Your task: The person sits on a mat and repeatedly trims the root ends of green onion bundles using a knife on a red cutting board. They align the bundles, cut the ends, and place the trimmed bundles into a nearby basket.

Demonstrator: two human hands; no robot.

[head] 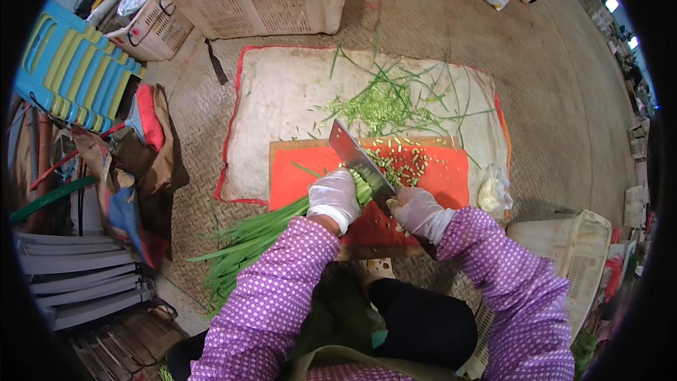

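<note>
My left hand (pixel 334 198), in a whitish glove, grips a bunch of long green garlic chives (pixel 264 233) near its cut end. The leaves trail off the board to the lower left. My right hand (pixel 420 211), gloved too, holds the handle of a cleaver (pixel 359 159). Its broad blade stands at the cut end of the bunch, slanting up and to the left. Short chopped pieces (pixel 399 166) lie just right of the blade on an orange-red sheet (pixel 449 169), which covers a wooden cutting board (pixel 280 144). The hand covers most of the cleaver's handle.
Behind the board, a white cloth (pixel 275 95) with red edging bears a heap of green trimmings (pixel 378 106). A clear plastic bag (pixel 495 190) sits at its right. Plastic crates (pixel 264 5) stand ahead, another crate (pixel 571 254) at right. Stacked stools (pixel 74 69) and a red-bristled broom (pixel 149 116) are left.
</note>
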